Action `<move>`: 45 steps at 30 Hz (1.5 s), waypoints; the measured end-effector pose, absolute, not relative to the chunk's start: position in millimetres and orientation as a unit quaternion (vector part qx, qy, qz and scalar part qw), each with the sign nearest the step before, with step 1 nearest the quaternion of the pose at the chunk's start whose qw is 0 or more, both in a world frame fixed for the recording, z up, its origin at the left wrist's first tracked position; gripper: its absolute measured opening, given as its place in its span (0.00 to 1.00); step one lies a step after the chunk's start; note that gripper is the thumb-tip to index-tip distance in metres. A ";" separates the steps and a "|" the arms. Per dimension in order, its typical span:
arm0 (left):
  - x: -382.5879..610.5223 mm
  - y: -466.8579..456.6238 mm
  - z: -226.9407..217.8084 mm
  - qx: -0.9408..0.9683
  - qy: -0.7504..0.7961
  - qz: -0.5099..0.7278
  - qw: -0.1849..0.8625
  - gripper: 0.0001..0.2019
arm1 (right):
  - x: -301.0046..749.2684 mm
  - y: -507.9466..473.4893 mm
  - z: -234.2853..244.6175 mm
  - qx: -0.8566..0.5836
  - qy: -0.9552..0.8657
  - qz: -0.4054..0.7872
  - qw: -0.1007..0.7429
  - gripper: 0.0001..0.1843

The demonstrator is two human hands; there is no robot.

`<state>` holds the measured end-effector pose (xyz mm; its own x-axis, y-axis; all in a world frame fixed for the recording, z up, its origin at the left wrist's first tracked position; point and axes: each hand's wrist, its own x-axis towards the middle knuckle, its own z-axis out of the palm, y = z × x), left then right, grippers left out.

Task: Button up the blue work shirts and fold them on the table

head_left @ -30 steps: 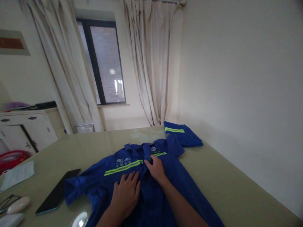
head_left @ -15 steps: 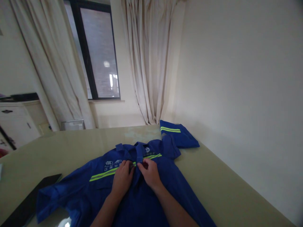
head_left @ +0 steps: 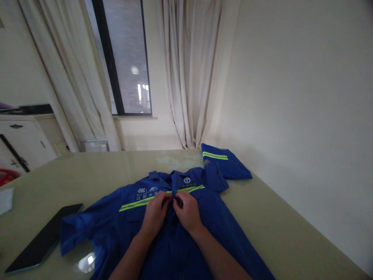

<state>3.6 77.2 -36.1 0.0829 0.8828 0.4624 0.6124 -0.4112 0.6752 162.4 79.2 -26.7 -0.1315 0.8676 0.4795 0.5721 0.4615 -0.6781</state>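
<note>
A blue work shirt lies spread out front side up, with yellow-green reflective stripes and white printing on its chest. Just below the collar, at the front opening, my left hand pinches one edge of the cloth. Close beside it, almost touching, my right hand pinches the other edge at the stripe. Both sets of fingertips meet at the placket, and whatever small fastener may be between them is hidden. The shirt's lower part runs under my forearms and out of view.
A folded blue garment with a reflective stripe lies at the table's far right corner, touching the shirt's sleeve. On the left are a black flat tablet-like object and a white paper. The table borders the wall.
My hands have drawn closer together at the placket, bringing the two front edges together. The view has tilted slightly down and shifted left.
</note>
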 end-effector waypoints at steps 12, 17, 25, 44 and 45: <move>9.5 71.6 -33.4 0.766 0.512 0.374 0.100 0.08 | 159.1 72.3 -22.5 -0.561 -0.751 0.107 0.331 0.09; 11.2 69.3 -30.7 0.776 0.509 0.356 0.108 0.09 | 158.2 72.3 -22.5 -0.581 -0.738 0.100 0.329 0.09; 8.0 72.5 -36.2 0.748 0.519 0.397 0.116 0.08 | 162.8 75.4 -21.8 -0.479 -0.767 0.188 0.383 0.10; -1.5 84.9 -32.6 0.691 0.490 0.447 0.288 0.07 | 163.9 91.5 -30.6 -0.502 -0.656 0.328 0.458 0.05; -1.5 83.1 -30.4 0.713 0.495 0.420 0.266 0.08 | 163.8 93.5 -31.9 -0.508 -0.644 0.339 0.459 0.05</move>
